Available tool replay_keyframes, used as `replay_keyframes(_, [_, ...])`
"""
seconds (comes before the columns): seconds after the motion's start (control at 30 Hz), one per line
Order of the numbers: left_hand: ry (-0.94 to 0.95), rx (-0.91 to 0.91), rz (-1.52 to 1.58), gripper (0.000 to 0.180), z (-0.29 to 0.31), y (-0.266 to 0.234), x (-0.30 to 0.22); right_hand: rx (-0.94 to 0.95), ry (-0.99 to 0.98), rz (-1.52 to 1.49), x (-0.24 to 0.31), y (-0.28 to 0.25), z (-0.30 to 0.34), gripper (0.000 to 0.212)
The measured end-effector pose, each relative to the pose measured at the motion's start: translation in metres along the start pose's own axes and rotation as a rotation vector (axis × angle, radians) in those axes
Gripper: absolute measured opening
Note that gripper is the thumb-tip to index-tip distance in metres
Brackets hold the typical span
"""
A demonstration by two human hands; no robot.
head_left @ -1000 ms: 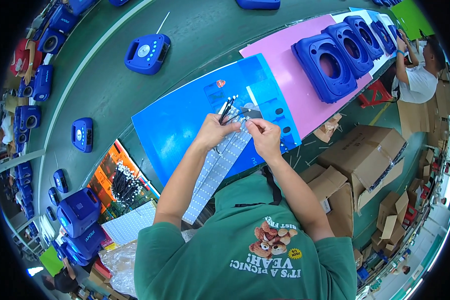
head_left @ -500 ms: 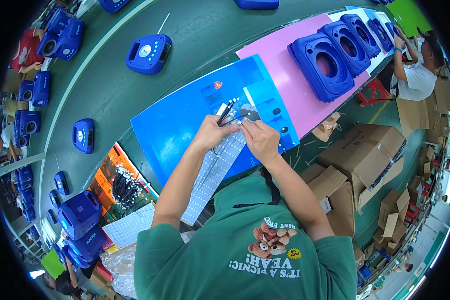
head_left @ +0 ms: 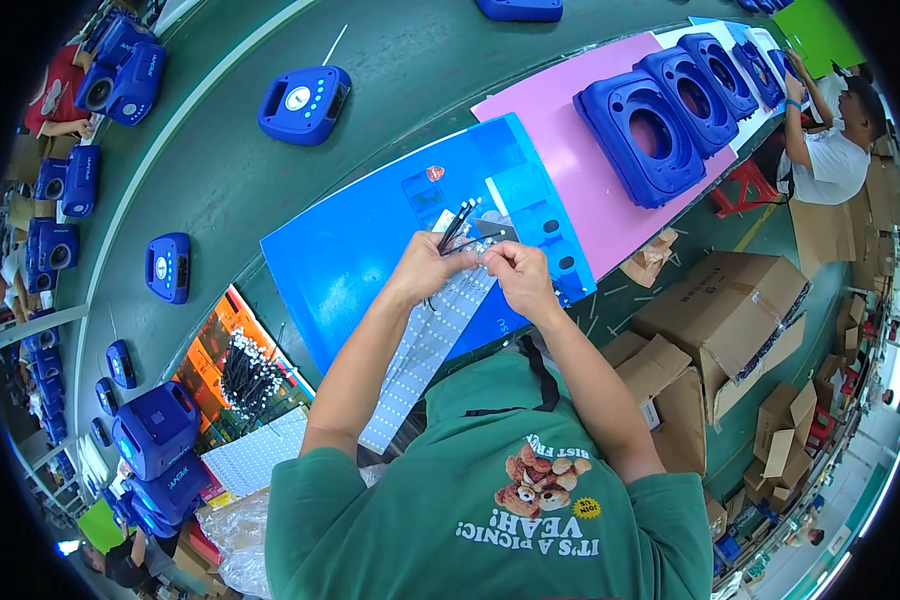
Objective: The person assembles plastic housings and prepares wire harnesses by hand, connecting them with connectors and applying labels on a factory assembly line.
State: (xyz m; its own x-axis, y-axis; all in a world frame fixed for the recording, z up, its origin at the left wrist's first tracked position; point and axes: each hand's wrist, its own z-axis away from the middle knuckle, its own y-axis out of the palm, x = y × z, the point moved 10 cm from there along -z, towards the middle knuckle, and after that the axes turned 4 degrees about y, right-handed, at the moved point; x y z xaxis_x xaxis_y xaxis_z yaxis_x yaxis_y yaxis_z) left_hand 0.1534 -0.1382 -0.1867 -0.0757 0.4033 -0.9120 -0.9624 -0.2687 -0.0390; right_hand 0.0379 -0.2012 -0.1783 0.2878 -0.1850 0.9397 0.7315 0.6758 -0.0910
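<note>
Over the blue sheet, my left hand is closed around a small bundle of black wires with white end plugs. My right hand is pinched close beside it, by a wire's white end and the top of a light strip panel. What sits between the right fingertips is too small to make out. The long pale panel with rows of white dots slants down from under my hands toward my body. A flat grey piece lies just beyond my fingers.
Blue speaker front frames stand on a pink sheet to the right. More black wires and another dotted panel lie at left. Blue speakers sit on the green conveyor belt. Cardboard boxes stand at right; a person works beyond.
My right hand has drawn slightly down, its fingers still pinched. The left hand stays on the wires. The blue speakers on the belt have shifted slightly right.
</note>
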Motion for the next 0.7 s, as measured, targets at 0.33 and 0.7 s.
replay_keyframes(0.33, [0.015,0.069,-0.035,0.01,0.0,0.007,0.012,0.108,-0.108,0.356,0.021,-0.001,-0.005,0.017])
replay_keyframes(0.7, [0.044,0.079,-0.068,0.01,-0.004,0.01,0.006,0.015,-0.109,0.299,0.008,-0.003,-0.003,0.018])
